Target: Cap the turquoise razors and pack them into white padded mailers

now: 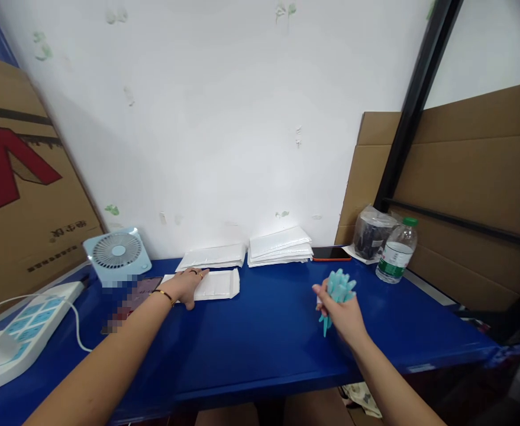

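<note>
The blue worktop point(260, 337) reaches to the wall. Along its far edge stand two white stacks, the right stack point(280, 248) and the left stack point(210, 256). Their layers are loose and uneven, so a push from the fingers could make them slide. The clear bottle point(395, 254) stands upright near the right end; a wide swing of the right arm might knock it over.

Just before the left stack lies the flat white packet point(217, 285). The left hand point(186, 288) rests on it, its grip spread and pinching nothing that I can see. If it presses and drags sideways, the packet could bend or slip.

Smallest is the teal bundle point(339, 286), above the worktop's right half. The right hand point(346, 313) has its grip closed around it. Many narrow ends stick out, so a loosened grip could let pieces fall.
</note>
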A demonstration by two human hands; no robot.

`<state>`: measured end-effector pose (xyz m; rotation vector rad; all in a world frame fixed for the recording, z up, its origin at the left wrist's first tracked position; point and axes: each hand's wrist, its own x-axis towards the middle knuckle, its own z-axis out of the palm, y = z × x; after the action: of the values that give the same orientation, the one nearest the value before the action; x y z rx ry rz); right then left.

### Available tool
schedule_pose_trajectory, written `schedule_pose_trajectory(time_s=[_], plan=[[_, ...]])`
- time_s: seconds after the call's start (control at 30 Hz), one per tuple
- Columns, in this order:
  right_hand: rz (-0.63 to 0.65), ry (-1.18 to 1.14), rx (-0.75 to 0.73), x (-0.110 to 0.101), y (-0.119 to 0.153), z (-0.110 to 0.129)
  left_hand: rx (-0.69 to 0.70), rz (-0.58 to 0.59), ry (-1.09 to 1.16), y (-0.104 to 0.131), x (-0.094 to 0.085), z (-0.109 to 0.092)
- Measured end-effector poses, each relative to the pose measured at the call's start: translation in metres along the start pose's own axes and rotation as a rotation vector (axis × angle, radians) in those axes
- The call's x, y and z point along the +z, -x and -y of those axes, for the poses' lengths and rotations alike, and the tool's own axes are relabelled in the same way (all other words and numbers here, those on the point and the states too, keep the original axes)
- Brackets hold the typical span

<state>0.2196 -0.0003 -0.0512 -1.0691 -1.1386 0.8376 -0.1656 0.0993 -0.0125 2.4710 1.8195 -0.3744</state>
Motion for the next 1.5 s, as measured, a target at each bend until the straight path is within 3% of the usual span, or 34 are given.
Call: schedule_pose_trajectory(time_s=[0.2,0.33,0.47,0.67,0.83,1.07,1.23,1.5], plan=[[0.029,-0.024,0.041,-0.004,0.011,-0.02,0.038,0.022,-0.039,-0.019,-0.003,-0.005],[-0.021,0.042,0.03,-0.014,0.004,-0.015,0.088,-0.072,0.058,-0.018,-0.006,-0.018],[-0.094,-0.087,-0.061,-0.011,-0.009,0.003,0.168,-0.214,0.16,-0.006,-0.013,-0.054],[-0.149,-0.445,0.128,0.021,-0.029,0.026,0.291,-0.31,0.261,0.008,-0.017,-0.118],[-0.216,-0.474,0.177,0.039,-0.039,0.026,0.42,-0.432,0.359,0.014,-0.013,-0.147],[-0.214,-0.511,0.039,0.046,-0.042,0.035,0.462,-0.446,0.668,0.017,-0.014,-0.16],[-0.278,-0.517,-0.016,0.043,-0.049,0.05,0.447,-0.529,0.784,0.012,-0.009,-0.159],[-0.18,-0.354,-0.062,0.056,-0.048,0.06,0.449,-0.606,0.879,0.013,-0.009,-0.165]])
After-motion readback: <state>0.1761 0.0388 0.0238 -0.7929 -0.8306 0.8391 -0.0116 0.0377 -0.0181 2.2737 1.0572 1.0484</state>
